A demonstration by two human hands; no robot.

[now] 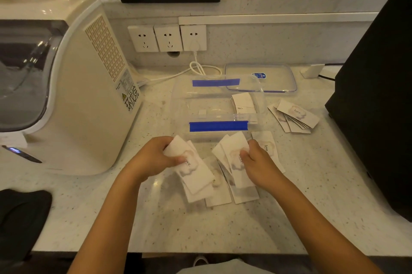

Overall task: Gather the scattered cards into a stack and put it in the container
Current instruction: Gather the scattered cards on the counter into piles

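Observation:
White cards printed with a pale cloud and the word "love" lie on the speckled counter. My left hand (153,155) grips a small bunch of cards (196,173) just in front of the clear plastic container (178,104) with blue clips. My right hand (256,162) pinches another few cards (234,149) beside it. More cards (220,195) lie flat under and between my hands. A fanned pile of cards (296,115) rests to the right of the container. One card (243,101) shows through the container's right wall.
The container's clear lid (278,73) lies behind it on the right. A white appliance (84,100) stands on the left, a black box (376,95) on the right. Wall sockets (167,37) with a white cable (200,68) are behind. A dark object (20,218) sits at the front left.

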